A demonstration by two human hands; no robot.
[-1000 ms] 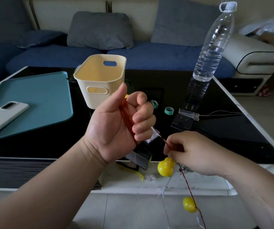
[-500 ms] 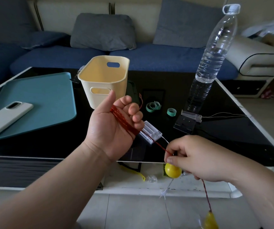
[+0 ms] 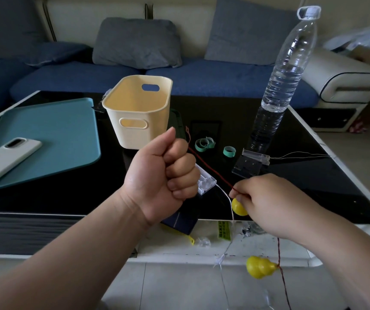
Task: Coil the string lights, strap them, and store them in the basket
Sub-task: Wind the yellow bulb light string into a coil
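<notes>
String lights (image 3: pixel 210 170) on a red wire stretch taut on a diagonal above the near edge of the black glass surface (image 3: pixel 313 175), their long axis running from upper left down to lower right between the two hands. The left hand (image 3: pixel 164 173) is raised as a closed fist with the thumb up, gripping the wire. Whatever is wound inside it is hidden by the curled fingers, and only a short red end shows above the knuckles. The right hand (image 3: pixel 266 202), lower and knuckles up, pinches the wire at its fingertips, with a yellow bulb (image 3: pixel 238 206) partly covered just beneath them. Past that hand the wire reappears and hangs off the surface's front, carrying a gourd-shaped yellow bulb (image 3: pixel 258 267), then is cut off at the bottom edge. A clear battery box (image 3: pixel 205 181) peeks out beside the left fist. The cream basket (image 3: pixel 134 128) stands upright behind the left hand, with green straps (image 3: pixel 204 144) lying to its right near a water bottle (image 3: pixel 284 74).
</notes>
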